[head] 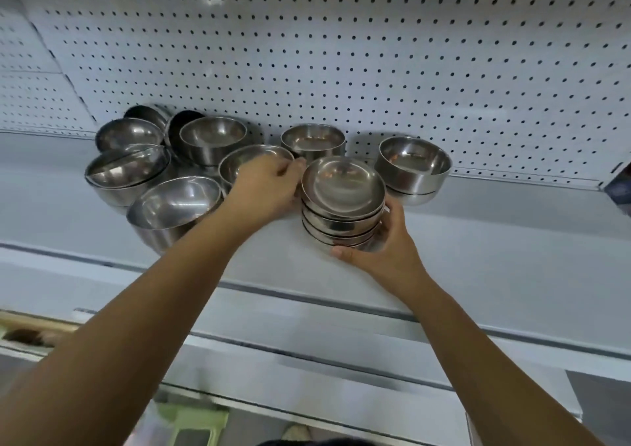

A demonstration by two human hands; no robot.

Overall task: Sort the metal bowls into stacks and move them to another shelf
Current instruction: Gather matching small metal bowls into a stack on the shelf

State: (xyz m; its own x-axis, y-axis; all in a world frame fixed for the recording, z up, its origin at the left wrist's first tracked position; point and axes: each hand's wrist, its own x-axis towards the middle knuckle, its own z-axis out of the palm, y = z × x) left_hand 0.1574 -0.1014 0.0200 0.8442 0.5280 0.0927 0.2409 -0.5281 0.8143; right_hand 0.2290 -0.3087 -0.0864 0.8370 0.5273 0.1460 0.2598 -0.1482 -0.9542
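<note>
Flanking the bowl stack (343,203), the right hand (386,251) grips it and the left hand (266,191) curls round it.

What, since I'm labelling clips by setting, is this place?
Probably a shop or stockroom: a white metal shelf with a perforated back panel, like retail display shelving, stocked with many similar metal bowls, some in a stack.

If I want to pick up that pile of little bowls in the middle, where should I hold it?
Hold the pile of bowls at its bottom bowl, coming in low from both sides, probably. The bowls only sit loosely inside each other, so gripping higher would lift just the top ones. The right hand cups the lower right side.
</note>
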